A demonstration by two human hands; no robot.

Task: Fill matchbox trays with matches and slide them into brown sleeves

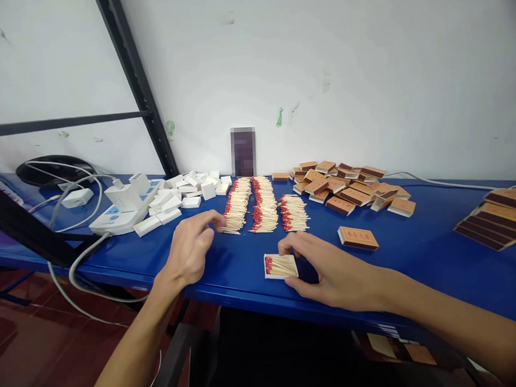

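Note:
My right hand (pixel 328 270) grips a small white matchbox tray (pixel 267 276) by its right end, thumb on the near side and fingers on the far side. Inside the tray lie red-tipped matches (pixel 281 265), heads to the left. My left hand (pixel 192 246) hovers at the lower left of the matches, fingers bent and thumb apart from the index finger, with nothing visible in it. Its index fingertip is at the edge of the left row of matches (pixel 237 208). Beside that row are a middle row (pixel 264 207) and a shorter right row (pixel 295 213).
A heap of matchbox sleeves (pixel 346 185) lies at the back right, with a single sleeve (pixel 358 238) nearer. White trays (pixel 190 187) are piled at the back left by a power strip (pixel 127 203). Stacked matchboxes (pixel 496 219) stand far right on the blue table (pixel 434 266).

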